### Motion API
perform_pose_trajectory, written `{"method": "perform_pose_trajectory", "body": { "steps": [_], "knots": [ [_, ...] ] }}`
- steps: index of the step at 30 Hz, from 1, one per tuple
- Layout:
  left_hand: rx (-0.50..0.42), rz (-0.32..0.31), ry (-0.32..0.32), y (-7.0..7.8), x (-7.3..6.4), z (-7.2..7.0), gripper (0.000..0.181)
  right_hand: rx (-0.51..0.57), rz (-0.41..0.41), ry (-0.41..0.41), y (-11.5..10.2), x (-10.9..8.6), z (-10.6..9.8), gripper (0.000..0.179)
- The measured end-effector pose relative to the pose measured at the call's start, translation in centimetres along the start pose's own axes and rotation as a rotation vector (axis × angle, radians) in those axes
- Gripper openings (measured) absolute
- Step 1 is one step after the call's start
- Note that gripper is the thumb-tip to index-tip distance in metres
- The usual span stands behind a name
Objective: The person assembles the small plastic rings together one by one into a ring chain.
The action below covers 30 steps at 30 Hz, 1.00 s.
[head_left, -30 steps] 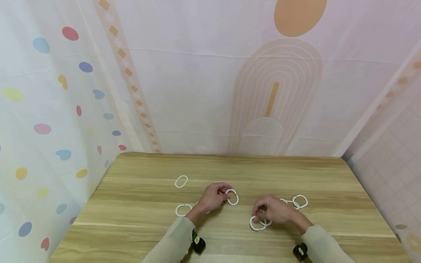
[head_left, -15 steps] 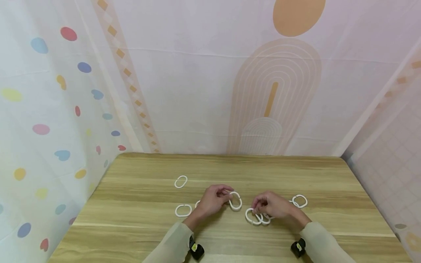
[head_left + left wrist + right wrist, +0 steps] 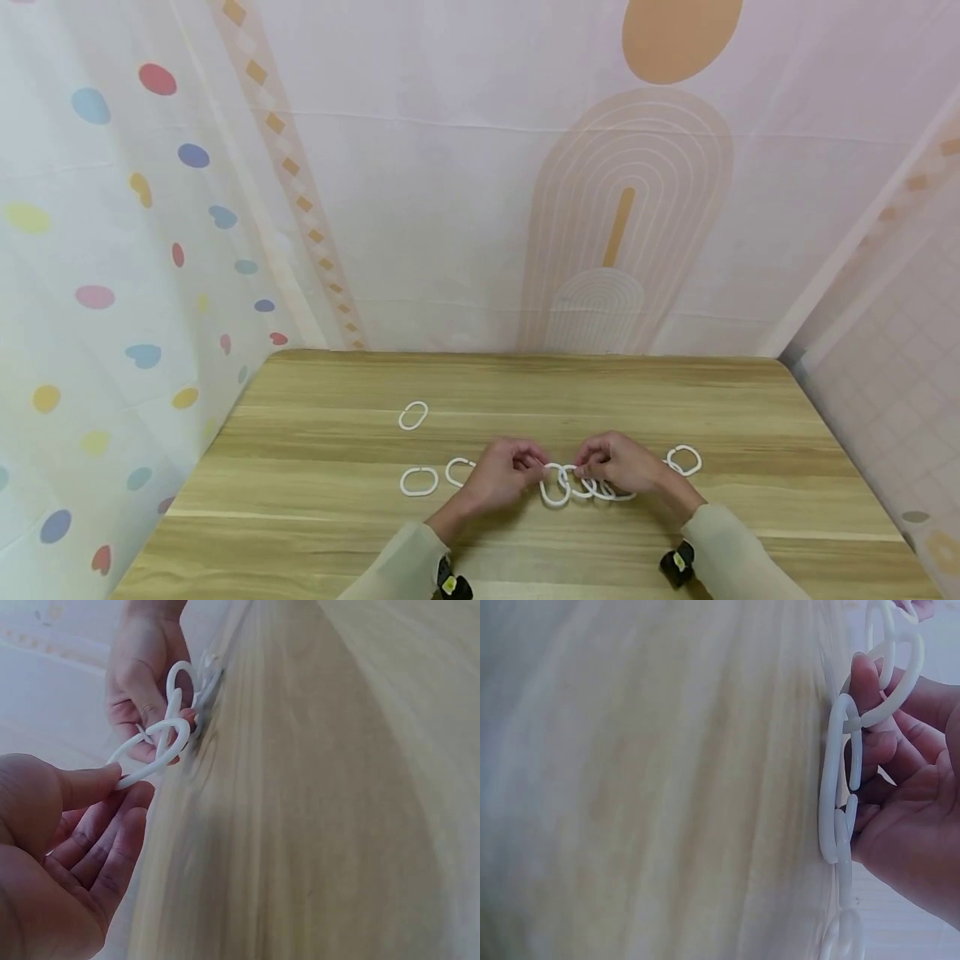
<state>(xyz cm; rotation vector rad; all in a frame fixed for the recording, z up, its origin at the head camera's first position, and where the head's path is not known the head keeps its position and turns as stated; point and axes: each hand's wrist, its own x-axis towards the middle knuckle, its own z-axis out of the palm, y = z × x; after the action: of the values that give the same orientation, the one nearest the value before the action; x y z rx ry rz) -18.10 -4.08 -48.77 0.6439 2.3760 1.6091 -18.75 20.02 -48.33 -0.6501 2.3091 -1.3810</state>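
Several white plastic oval rings lie on a wooden table (image 3: 315, 517). My left hand (image 3: 534, 468) pinches one loose white ring (image 3: 555, 488) by its edge; in the left wrist view thumb and forefinger hold that ring (image 3: 150, 754). My right hand (image 3: 587, 463) grips the end of a chain of linked rings (image 3: 600, 490), which trails right to its last link (image 3: 684, 459). The single ring overlaps the chain's end link between the two hands. In the right wrist view the chain (image 3: 837, 787) runs along my curled right fingers (image 3: 870, 742).
Three loose rings lie left of my hands: one at the back (image 3: 413, 414), one nearer (image 3: 418, 481), and one beside my left wrist (image 3: 457, 471). Patterned curtains (image 3: 480, 208) close off the back and the sides of the table.
My hands have come together. The left hand carried its ring right and nearer; the right hand drew the chain's end left to meet it.
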Motion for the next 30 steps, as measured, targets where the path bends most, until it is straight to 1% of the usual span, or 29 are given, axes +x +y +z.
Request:
{"method": "perform_pose_trajectory", "body": {
  "steps": [4,9,14,18,26,30],
  "knots": [
    [-0.005,0.007,0.014,0.0,-0.1,0.4,0.005,-0.001,0.002,0.012,0.1,0.0,0.2,0.009],
    [-0.006,0.009,0.014,0.2,-0.1,0.6,0.005,0.008,0.009,0.021,0.1,0.1,0.1,0.008],
    [0.017,0.01,0.008,0.4,-0.2,0.8,0.005,0.012,0.009,0.036,0.1,0.0,0.2,0.008],
    [0.039,0.029,0.01,0.4,-0.1,1.0,0.005,0.018,0.012,0.04,0.1,0.0,0.1,0.009],
    [0.096,0.075,0.058,0.4,0.0,1.6,0.007,0.035,0.007,-0.001,0.2,0.0,0.2,0.006],
    [0.129,0.086,0.086,0.4,0.0,1.7,0.007,0.033,0.006,-0.024,0.2,0.1,0.2,0.007]
  ]
}}
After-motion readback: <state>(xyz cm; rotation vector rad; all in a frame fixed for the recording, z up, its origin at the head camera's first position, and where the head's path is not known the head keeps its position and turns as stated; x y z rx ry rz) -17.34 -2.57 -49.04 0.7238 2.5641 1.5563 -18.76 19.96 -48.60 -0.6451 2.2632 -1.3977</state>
